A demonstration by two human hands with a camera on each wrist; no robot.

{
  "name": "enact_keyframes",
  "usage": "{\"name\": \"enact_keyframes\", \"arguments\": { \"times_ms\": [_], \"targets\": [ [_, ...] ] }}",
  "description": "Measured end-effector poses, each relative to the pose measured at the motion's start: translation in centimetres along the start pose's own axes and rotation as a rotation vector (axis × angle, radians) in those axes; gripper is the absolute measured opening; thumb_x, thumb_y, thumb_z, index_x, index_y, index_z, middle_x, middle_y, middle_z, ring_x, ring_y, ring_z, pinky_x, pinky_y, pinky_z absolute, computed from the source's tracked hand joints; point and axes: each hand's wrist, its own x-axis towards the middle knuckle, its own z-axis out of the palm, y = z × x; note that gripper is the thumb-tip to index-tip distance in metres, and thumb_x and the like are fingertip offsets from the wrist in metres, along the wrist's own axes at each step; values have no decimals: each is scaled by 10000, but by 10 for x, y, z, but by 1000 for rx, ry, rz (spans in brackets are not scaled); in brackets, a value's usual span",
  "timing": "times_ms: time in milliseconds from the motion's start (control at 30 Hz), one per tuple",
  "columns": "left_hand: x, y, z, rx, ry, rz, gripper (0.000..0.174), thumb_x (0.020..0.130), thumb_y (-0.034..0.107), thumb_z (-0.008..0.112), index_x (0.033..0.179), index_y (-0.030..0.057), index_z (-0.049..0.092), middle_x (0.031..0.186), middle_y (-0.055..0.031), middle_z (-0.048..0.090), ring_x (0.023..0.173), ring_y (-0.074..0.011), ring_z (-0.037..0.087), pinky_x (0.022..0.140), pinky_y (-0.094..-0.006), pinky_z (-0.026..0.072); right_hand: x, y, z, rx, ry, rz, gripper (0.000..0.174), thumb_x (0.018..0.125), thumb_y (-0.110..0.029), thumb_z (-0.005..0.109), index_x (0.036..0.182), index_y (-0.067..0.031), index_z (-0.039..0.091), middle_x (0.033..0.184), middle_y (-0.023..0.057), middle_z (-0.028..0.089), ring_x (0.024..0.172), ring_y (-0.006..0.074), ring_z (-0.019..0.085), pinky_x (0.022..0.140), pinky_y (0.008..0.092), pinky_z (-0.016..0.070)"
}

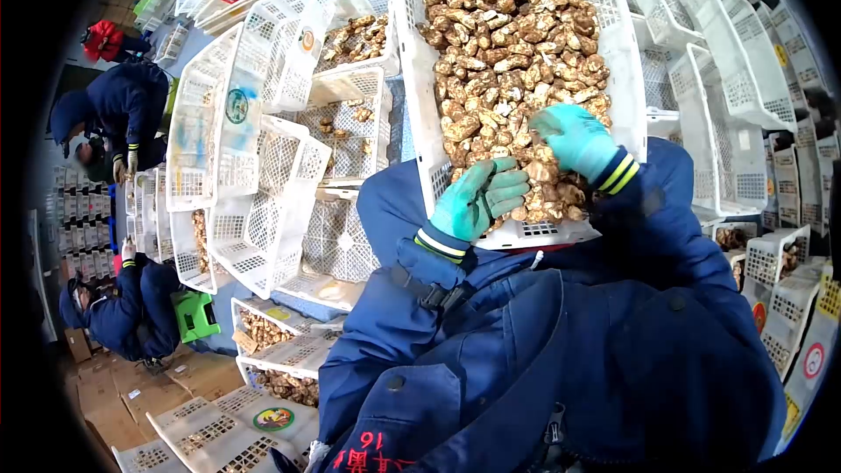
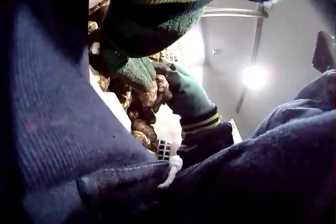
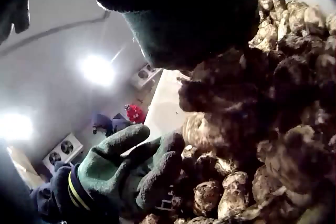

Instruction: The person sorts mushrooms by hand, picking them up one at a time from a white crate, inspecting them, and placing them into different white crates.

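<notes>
Brown-and-white mushrooms (image 1: pixel 517 44) are heaped in a white plastic crate (image 1: pixel 624 44) in front of the body. My gloved right hand (image 1: pixel 576 138) is back-up over the near right part of the heap, its fingers curled down around mushrooms (image 2: pixel 163 85). In the right wrist view this hand (image 3: pixel 184 35) covers dark, shadowed mushrooms (image 3: pixel 220 90). At the crate's near left side is my gloved left hand (image 1: pixel 477 197), palm turned up and fingers loosely spread beside the mushrooms. The right wrist view shows the left hand (image 3: pixel 123 169) holding nothing.
Stacked white crates (image 1: pixel 263 61) line the left, some with a few mushrooms (image 1: pixel 355 39). More crates (image 1: pixel 718 123) stand on the right. Two people in dark blue (image 1: pixel 131 105) (image 1: pixel 131 311) work at the far left, near a green stool (image 1: pixel 194 315). Someone in red (image 1: pixel 103 40) is behind them.
</notes>
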Motion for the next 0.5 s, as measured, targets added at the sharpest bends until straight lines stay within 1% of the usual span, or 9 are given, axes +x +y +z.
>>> {"name": "enact_keyframes", "arguments": {
  "times_ms": [67, 133, 167, 267, 300, 367, 400, 467, 500],
  "targets": [
    [-3, 2, 5, 3, 8, 3, 569, 1042, 359, 476, 1446, -33, 390, 1369, -227, 541, 1262, -337, 555, 1062, -444, 467, -15, 12, -7, 173, 99, 130, 225, 920, -132, 572, 1099, -94, 704, 924, 101, 695, 854, 246, 663, 781, 350, 518],
    [-2, 0, 2, 12, 1, 1, 576, 1045, 365, 469, 1451, -33, 379, 1372, -226, 537, 1265, -337, 553, 1063, -447, 467, -25, -2, -39, 533, -8, 521, 232, 930, -106, 574, 1120, -73, 703, 896, 43, 683, 790, 139, 623, 729, 287, 504],
    [-2, 0, 2, 17, 2, -3, 575, 1047, 366, 464, 1450, -35, 379, 1371, -224, 538, 1264, -337, 553, 1063, -449, 467, -25, 21, -32, 749, 90, 425, 253, 939, -75, 551, 1145, -43, 694, 889, 10, 657, 749, 88, 565, 683, 241, 477],
    [3, 0, 15, 26, 30, 1, 635, 1021, 467, 479, 1467, 26, 377, 1349, -199, 559, 1205, -330, 592, 1005, -439, 508, -24, 3, -40, 866, 172, 332, 258, 941, -137, 597, 1173, -69, 687, 1061, 61, 712, 903, 132, 652, 807, 274, 533],
    [-1, 1, 36, 14, 55, 34, 663, 1006, 508, 489, 1469, 45, 380, 1330, -184, 574, 1164, -320, 618, 967, -427, 532, -19, -5, -39, 551, 49, 180, 280, 934, -175, 605, 1193, -102, 682, 1125, 74, 707, 972, 157, 656, 869, 303, 524],
    [1, 4, 47, 13, 81, 46, 710, 975, 604, 479, 1477, 114, 371, 1315, -154, 585, 1117, -312, 645, 924, -417, 559, -11, -44, -41, 488, -135, 51, 316, 918, -272, 621, 1190, -118, 667, 1075, 118, 695, 964, 256, 670, 866, 346, 528],
    [-4, 4, 52, -63, 121, 73, 661, 991, 544, 505, 1438, 67, 411, 1317, -172, 576, 1089, -301, 650, 868, -386, 582, -5, -55, -41, 361, -150, -41, 330, 915, -298, 619, 1184, -111, 660, 1065, 136, 689, 966, 293, 667, 863, 363, 530],
    [2, 1, 16, -129, -44, 34, 529, 1015, 372, 524, 1391, 8, 450, 1156, -128, 617, 929, -196, 646, 685, -252, 529, 28, -40, -26, 83, 336, -112, 335, 926, -220, 596, 1211, -51, 644, 1052, 158, 685, 940, 299, 675, 809, 394, 529],
    [0, 3, 13, -133, -82, 22, 447, 1025, 264, 530, 1363, -24, 476, 1053, -94, 637, 831, -130, 634, 580, -175, 481, 47, -25, -21, -78, 327, -61, 322, 932, -241, 575, 1180, -42, 625, 1095, 165, 680, 983, 368, 653, 830, 446, 524]
  ]
}}
